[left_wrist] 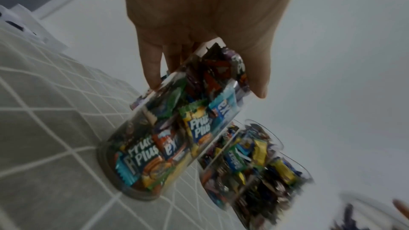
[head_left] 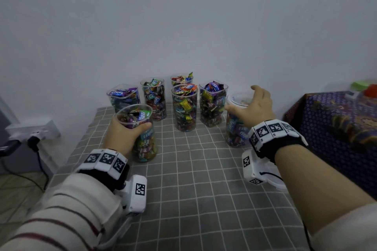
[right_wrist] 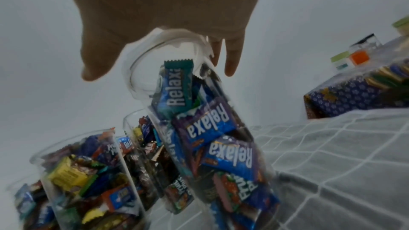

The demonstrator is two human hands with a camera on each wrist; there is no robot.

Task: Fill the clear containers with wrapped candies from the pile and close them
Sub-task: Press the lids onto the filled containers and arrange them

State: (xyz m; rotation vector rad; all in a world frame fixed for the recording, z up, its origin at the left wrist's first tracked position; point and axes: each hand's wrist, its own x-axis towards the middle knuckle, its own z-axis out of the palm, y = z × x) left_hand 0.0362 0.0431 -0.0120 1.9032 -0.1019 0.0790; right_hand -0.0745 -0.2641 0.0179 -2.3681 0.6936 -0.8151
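Near-left container (head_left: 140,134), full of wrapped candies and lidless, stands on the checked worktop (head_left: 204,179); the left hand (head_left: 124,132) grasps its upper wall. Far-right container (head_left: 234,128) carries a clear lid (right_wrist: 168,55); the right hand (head_left: 253,106) rests on that lid, fingers spread. Five filled open containers (head_left: 184,108) stand behind, near the wall.

containers (head_left: 184,108) on table (head_left: 204,179), candies (head_left: 212,106) inside
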